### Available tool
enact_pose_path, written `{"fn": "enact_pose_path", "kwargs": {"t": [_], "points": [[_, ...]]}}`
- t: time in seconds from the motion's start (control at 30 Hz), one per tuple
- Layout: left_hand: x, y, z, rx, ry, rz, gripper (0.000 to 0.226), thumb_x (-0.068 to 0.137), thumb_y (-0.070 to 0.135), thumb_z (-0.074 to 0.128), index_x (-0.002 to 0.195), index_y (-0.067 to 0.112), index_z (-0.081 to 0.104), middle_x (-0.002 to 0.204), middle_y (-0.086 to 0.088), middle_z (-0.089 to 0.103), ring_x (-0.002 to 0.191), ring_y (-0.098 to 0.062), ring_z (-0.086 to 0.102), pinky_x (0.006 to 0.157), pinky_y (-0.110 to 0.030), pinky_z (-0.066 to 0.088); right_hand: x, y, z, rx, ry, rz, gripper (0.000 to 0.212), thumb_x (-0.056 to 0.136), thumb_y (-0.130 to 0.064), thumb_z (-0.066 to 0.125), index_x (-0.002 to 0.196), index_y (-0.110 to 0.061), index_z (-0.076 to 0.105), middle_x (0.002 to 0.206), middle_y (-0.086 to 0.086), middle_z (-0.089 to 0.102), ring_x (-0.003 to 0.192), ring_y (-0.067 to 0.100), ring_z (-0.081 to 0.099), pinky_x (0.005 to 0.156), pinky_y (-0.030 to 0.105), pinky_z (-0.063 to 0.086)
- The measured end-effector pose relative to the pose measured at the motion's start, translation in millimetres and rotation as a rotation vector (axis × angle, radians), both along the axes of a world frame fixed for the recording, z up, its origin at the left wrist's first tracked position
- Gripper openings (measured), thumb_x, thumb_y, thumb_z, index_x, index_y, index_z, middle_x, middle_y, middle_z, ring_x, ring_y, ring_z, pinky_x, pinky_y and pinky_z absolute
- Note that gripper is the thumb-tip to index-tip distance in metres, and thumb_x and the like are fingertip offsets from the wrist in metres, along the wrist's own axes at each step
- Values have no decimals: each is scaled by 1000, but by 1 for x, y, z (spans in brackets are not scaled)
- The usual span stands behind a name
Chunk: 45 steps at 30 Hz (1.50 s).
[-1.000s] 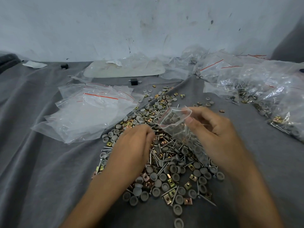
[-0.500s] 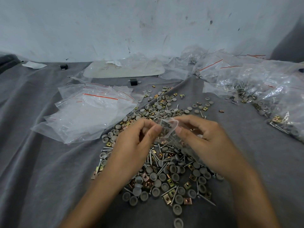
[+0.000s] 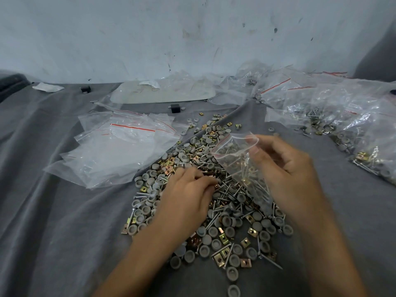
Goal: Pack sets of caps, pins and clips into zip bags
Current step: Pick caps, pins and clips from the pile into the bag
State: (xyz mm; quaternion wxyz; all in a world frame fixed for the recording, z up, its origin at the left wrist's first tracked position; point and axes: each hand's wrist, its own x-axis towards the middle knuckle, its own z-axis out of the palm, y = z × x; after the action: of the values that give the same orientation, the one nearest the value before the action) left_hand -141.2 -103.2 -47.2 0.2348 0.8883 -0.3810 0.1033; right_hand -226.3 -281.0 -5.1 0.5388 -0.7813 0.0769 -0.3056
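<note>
One red-striped zip bag point(image 3: 237, 161)

Head-worn wide camera looks forward and down, close over the grey cloth point(image 3: 53, 232).

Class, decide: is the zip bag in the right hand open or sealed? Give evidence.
Open: the zip bag gapes at its mouth, the rim held apart by the right hand; pins show inside.

Left hand point(image 3: 188, 189) — back on pile point(image 3: 227, 230)
</note>
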Motion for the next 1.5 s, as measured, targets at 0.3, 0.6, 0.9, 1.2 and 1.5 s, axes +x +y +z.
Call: {"fn": "enact_pose_path", "kwargs": {"t": [0.3, 0.6, 0.9, 1.2, 1.5], "points": [[6, -10, -6, 151, 2, 71, 37, 103, 48, 44, 133, 36, 62, 105, 11, 42, 106, -14, 38, 93, -31, 31, 2, 1, -1, -4, 21, 4, 19, 99, -31, 63, 111, -42, 73, 96, -20, 73, 81, 7, 67, 64, 12, 51], [7, -14, -6, 124, 7, 53, 36, 96, 58, 52, 118, 36, 70, 100, 14, 46, 106, -11, 40, 94, -30, 33, 2, 2, 1, -22, 48, 6, 19, 100, -30, 63, 112, -40, 73, 98, -21, 74, 89, 3, 69, 71, 15, 54], [9, -13, -8, 103, 73, -39, 34, 95, 54, 56, 122, 37, 65, 103, 14, 44, 103, -11, 36, 93, -31, 33, 3, 4, 2, -34, 51, 24, 20, 100, -31, 61, 114, -38, 72, 102, -23, 74, 97, -1, 68, 81, 23, 53], [10, -1, 8, -122, 226, -33, 11, 96, 46, 57, 91, 39, 52, 94, 21, 47, 95, -4, 42, 84, -28, 36, 2, 3, 2, -36, 50, 35, 19, 100, -33, 61, 113, -40, 72, 101, -23, 74, 95, -1, 68, 78, 22, 50], [17, 14, 25, -673, 417, -33, 13, 101, 36, 56, 90, 39, 51, 85, 1, 66, 74, -23, 60, 62, -45, 50, 2, 2, -3, -87, 92, 90, 20, 99, -41, 60, 115, -42, 72, 97, -22, 73, 83, -3, 66, 68, 12, 46]]}}
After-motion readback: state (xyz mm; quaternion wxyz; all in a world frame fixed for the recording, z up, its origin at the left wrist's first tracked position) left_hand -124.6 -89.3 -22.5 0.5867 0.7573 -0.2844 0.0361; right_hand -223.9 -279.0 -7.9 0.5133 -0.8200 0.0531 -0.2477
